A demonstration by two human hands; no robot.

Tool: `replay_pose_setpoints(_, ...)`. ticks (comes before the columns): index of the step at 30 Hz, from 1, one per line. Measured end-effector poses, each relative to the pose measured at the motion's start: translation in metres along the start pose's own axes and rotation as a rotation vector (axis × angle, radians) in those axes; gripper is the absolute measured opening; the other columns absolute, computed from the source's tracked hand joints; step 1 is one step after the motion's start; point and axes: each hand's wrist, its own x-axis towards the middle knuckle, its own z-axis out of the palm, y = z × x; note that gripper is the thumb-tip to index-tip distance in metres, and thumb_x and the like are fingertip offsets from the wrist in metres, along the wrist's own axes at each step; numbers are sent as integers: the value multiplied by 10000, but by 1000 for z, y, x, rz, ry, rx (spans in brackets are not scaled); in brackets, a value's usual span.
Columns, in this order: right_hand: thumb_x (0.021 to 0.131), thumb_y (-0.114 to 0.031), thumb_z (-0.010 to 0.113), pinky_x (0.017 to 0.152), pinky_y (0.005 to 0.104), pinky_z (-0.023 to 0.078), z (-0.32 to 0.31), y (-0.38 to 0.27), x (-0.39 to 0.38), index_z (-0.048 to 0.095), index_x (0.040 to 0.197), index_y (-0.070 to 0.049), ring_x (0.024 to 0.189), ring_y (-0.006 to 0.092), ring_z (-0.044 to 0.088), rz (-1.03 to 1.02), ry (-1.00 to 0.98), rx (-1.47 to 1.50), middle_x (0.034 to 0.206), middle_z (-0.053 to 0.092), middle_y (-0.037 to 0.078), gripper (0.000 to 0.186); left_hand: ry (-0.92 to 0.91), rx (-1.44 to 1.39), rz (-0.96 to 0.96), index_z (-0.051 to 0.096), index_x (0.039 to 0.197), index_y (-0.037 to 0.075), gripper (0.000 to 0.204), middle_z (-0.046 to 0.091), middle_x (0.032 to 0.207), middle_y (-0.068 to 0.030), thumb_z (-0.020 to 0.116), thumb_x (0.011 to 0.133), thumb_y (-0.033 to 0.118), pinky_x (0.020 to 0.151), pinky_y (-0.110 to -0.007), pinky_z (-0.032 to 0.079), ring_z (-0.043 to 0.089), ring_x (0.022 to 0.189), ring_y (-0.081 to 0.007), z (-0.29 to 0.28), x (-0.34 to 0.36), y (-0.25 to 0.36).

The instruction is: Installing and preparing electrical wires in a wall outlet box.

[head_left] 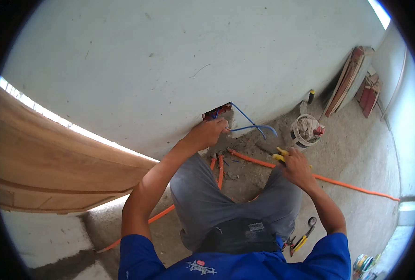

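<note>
My left hand (206, 134) is closed at a rough opening (218, 112) low in the wall, its fingers pinched on a blue wire (243, 127). From the opening a second blue length (241, 112) runs down to the right and crosses the first. In my right hand (298, 170), above my right knee, are pliers with yellow and black handles (279, 154). Their dark jaws point up and left toward the wires, apart from them. The exact grip of the left fingertips is too small to make out.
Orange conduit (342, 183) runs along the floor on both sides of my legs. By the wall stand a white bucket (302, 133) with rags and a yellow-handled trowel (310, 98). Boards (349, 79) lean farther right. More pliers (301, 242) and a tape roll (312, 221) lie beside me. A wooden panel (62, 154) is left.
</note>
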Motion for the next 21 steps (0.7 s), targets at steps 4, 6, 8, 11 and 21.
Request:
replay_pose_setpoints(4,747,-140,674,932,433,428,-38,32,6,666,959,16,1093,320,527,-213,362,-193,1175,555,170,263,94,-95,-36,496,1010,14,153,622,1041,-153,467,862,-15,773,-471,512,638,944,-368,4,-1,6)
replay_pose_setpoints(6,754,-83,623,971,444,410,-83,23,27,664,953,3,1138,302,510,-364,557,-524,1271,524,153,220,101,-70,-29,497,1008,16,149,636,1027,-159,462,867,-11,767,-467,509,641,945,-365,5,-1,3)
replay_pose_setpoints(8,798,-83,599,1040,465,360,-110,10,45,665,938,-16,1206,271,476,-408,602,-678,1344,482,126,169,103,-49,-20,499,1007,18,145,650,1013,-166,457,871,-7,760,-464,507,643,945,-362,5,-1,4)
replay_pose_setpoints(11,840,-127,606,1089,482,305,-133,-21,79,680,902,-37,1255,239,439,-575,690,-837,1381,460,82,133,158,-69,-37,505,990,23,122,657,972,-177,456,880,6,736,-466,496,641,920,-371,4,-3,5)
replay_pose_setpoints(21,853,-176,635,1120,483,259,-131,-52,109,699,971,-91,1267,198,406,-744,622,-955,1348,430,33,159,192,-77,-6,495,919,45,31,633,893,-175,504,894,60,710,-456,473,625,848,-374,5,-2,10)
